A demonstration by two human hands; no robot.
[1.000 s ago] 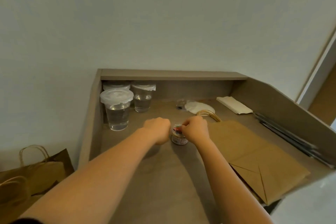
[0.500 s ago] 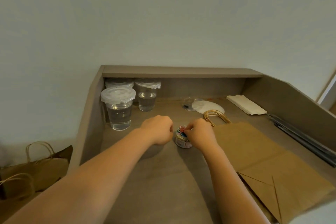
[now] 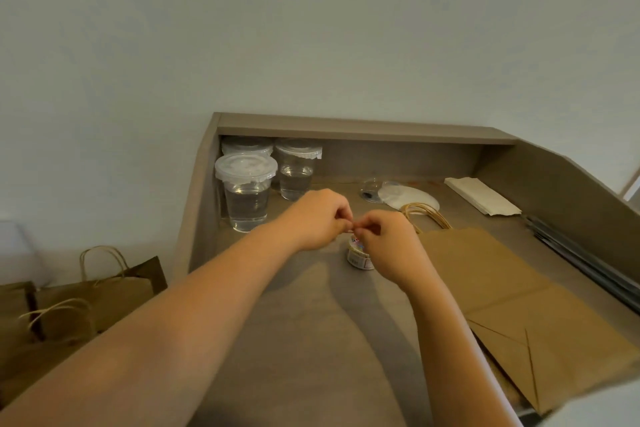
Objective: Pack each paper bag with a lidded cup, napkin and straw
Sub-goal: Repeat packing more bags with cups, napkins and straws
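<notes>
A small roll of patterned tape (image 3: 357,255) stands on the desk (image 3: 311,340). Just above it, my left hand (image 3: 317,218) and my right hand (image 3: 388,243) meet fingertip to fingertip and pinch a small end of tape between them; the piece itself is barely visible. Three clear lidded cups holding water stand at the back left: a near one (image 3: 246,191), one to its right (image 3: 298,170) and one behind (image 3: 246,146). A flat brown paper bag (image 3: 512,291) with twine handles lies to the right. White napkins (image 3: 481,194) lie at the back right. Dark straws (image 3: 588,263) lie along the right wall.
A loose clear lid and a white disc (image 3: 408,196) lie behind the bag's handles. The desk has raised side and back walls (image 3: 346,130). Brown paper bags (image 3: 114,281) stand on the floor to the left.
Both hands have risen off the tape roll and come together above it, fingertips pinching. The roll stays on the desk. The view has shifted slightly.
</notes>
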